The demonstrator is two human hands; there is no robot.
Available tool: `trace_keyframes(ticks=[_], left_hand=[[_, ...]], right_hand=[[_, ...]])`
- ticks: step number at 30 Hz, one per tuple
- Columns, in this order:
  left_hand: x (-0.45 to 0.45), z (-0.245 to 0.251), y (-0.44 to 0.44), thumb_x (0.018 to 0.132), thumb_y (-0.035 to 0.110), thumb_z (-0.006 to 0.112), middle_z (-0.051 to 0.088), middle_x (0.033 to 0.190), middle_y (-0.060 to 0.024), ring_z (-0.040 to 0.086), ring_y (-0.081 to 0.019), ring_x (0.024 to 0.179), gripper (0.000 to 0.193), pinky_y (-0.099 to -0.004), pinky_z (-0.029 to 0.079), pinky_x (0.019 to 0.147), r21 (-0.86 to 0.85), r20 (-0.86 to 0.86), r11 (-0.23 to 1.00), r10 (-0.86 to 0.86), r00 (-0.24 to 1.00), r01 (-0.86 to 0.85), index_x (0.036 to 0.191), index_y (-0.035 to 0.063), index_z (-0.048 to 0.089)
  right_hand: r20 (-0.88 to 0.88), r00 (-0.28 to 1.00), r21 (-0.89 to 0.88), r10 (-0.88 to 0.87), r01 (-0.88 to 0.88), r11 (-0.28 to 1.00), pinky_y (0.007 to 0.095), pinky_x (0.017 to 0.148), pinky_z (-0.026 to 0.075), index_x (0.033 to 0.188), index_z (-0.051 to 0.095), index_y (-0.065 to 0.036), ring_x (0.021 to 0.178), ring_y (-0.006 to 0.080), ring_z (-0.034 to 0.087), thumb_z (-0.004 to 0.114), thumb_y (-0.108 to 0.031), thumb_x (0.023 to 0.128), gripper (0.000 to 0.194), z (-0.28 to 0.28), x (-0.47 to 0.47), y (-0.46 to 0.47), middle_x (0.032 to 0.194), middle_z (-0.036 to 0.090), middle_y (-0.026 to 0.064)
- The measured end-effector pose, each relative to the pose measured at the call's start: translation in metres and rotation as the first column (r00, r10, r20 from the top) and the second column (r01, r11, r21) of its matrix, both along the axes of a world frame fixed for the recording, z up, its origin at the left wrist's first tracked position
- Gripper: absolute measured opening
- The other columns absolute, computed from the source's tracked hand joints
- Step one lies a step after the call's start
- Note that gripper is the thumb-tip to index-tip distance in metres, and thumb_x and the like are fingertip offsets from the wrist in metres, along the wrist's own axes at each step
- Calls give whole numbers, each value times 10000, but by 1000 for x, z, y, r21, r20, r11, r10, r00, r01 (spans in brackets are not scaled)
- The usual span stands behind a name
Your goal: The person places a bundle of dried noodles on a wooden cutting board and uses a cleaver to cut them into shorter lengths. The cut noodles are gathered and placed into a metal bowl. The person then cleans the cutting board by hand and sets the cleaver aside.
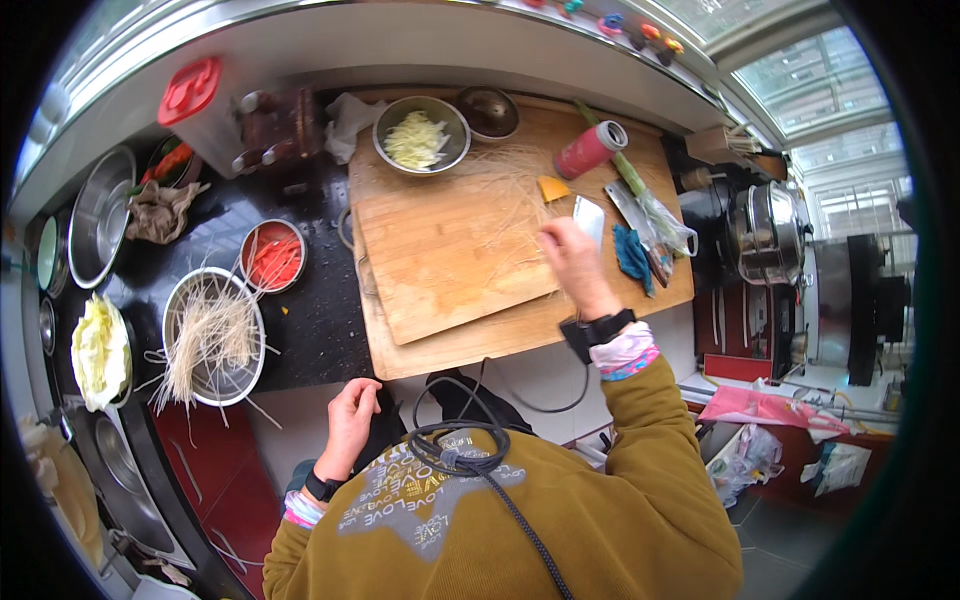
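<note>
My right hand (574, 255) is over the right edge of a wooden cutting board (450, 255), its fingers curled; whether it pinches anything is unclear. A cleaver's blade (589, 219) lies just beyond it. Thin noodle strands (517, 195) are scattered on the boards, with an orange-yellow vegetable piece (553, 188) at their right. My left hand (352, 416) hangs in front of my body, below the board's near left corner, fingers loosely curled and nothing visible in it. Left of the boards, a metal colander (259, 352) holds dry noodles (206, 337) beside a bowl of red strips (274, 259).
A steel bowl of shredded cabbage (417, 139), a dark bowl (487, 112) and a pink bottle (589, 151) stand at the back. A second knife (630, 210), a teal cloth (632, 257) and a bagged green onion (645, 191) lie right. A cable (450, 450) hangs before my chest.
</note>
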State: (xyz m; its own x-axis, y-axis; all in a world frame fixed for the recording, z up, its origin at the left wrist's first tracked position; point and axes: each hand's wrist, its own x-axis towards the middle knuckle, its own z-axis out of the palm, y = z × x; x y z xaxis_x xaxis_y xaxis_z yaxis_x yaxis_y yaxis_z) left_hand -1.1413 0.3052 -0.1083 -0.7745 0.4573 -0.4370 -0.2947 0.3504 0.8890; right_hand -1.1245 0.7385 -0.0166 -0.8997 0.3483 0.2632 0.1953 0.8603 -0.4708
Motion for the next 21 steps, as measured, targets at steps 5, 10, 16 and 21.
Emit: trace_keyframes(ticks=[5,10,16,21], left_hand=[[1,3,34,1014,109,610,635,673,-12,581,-68,636,133,-254,483,622,7,-19,996,-90,996,91,1023,16,705],[6,16,69,1022,101,590,633,725,-9,577,-70,665,159,-244,475,641,-3,-38,982,-187,982,187,1019,-17,698],[11,20,85,1015,115,607,644,696,-31,605,-93,645,140,-264,491,623,-73,-46,976,-208,977,204,1036,11,698],[11,17,88,1011,123,615,648,689,-40,614,-102,640,137,-273,501,623,-99,-43,974,-209,977,204,1046,20,699]], right_hand=[[179,952,60,-247,240,969,422,748,534,972,629,-56,870,327,668,729,-115,892,141,-17,91,93,969,651,124],[341,939,33,-53,45,998,445,781,526,1094,563,-53,944,366,649,834,-247,811,438,-37,85,101,1030,646,155],[447,892,-75,63,-33,997,488,844,515,1137,467,-35,1031,443,617,853,-253,789,563,-56,50,96,1078,635,235],[419,896,-93,145,-117,989,479,826,522,1167,488,-20,1012,438,632,818,-142,810,502,-65,23,94,1095,635,249]])
